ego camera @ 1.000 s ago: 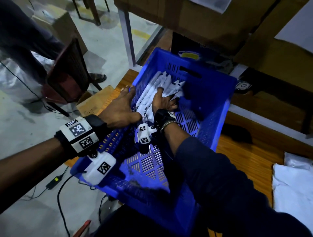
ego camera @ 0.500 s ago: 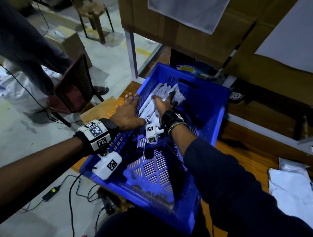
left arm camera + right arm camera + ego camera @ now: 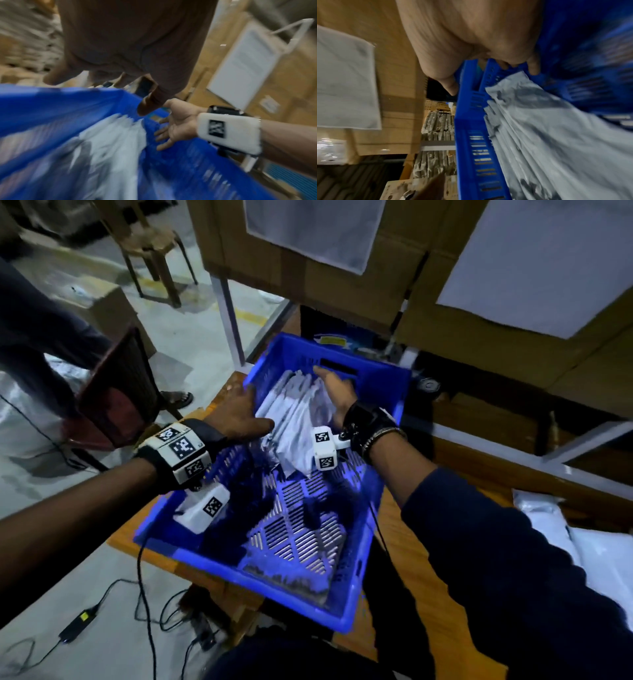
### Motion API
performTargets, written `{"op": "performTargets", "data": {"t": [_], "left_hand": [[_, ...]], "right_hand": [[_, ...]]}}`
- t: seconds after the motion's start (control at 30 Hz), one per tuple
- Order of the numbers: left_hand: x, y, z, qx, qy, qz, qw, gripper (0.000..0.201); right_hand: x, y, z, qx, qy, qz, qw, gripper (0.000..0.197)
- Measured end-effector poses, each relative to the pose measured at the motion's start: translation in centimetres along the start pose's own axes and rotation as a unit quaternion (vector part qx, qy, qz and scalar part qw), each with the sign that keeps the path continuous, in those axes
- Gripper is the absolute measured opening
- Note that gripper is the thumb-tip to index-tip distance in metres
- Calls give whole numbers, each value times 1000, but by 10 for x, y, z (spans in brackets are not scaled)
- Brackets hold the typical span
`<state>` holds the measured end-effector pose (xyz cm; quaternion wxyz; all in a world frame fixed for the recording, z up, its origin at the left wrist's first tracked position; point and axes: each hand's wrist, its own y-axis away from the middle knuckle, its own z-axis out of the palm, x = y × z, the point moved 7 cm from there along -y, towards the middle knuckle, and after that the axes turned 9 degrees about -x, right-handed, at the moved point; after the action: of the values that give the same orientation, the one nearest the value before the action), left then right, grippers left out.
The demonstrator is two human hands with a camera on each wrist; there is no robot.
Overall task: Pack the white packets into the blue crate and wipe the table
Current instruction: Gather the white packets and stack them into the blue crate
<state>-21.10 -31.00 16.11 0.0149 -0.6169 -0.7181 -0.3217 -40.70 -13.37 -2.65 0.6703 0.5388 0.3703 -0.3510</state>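
The blue crate point(image 3: 205, 563) stands on the wooden table point(image 3: 404, 546). Several white packets point(image 3: 294, 419) stand on edge in a row against its far-left corner. My left hand point(image 3: 239, 414) rests open on the crate's left rim, thumb reaching in beside the packets. My right hand point(image 3: 335, 393) is inside the crate with straight fingers, palm against the right side of the row. The blurred left wrist view shows the crate point(image 3: 51, 108), the packets point(image 3: 109, 142) and my open right hand point(image 3: 176, 124). The right wrist view shows the packets point(image 3: 556, 135) leaning on the crate wall point(image 3: 467, 121).
More white packets point(image 3: 599, 559) lie on the table at the right edge. Cardboard boxes point(image 3: 479, 337) stand close behind the crate. A dark chair point(image 3: 116, 392) and a standing person point(image 3: 41, 337) are at the left. Cables point(image 3: 144, 594) trail on the floor.
My right hand has left the top of the packets and now lies flat against their right side. My left hand stays at the crate's left rim. The head view has tilted up.
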Motion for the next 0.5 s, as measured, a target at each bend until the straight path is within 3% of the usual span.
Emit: {"op": "performTargets", "data": {"t": [0.1, 0.2, 0.3, 0.43, 0.5], "left_hand": [[53, 10, 6, 3, 15, 20, 1000, 92], [120, 15, 25, 9, 36, 68, 997, 85], [189, 21, 53, -10, 52, 116, 992, 67], [271, 22, 103, -41, 26, 182, 982, 77], [309, 23, 134, -56, 26, 202, 978, 59]], "right_hand": [[-78, 127, -21, 12, 39, -33, 999, 69], [-108, 175, -78, 21, 79, -68, 994, 61], [-121, 212, -142, 51, 112, -94, 988, 37], [-119, 264, -236, 105, 176, -101, 974, 28], [-109, 289, -287, 129, 195, -97, 967, 19]]}}
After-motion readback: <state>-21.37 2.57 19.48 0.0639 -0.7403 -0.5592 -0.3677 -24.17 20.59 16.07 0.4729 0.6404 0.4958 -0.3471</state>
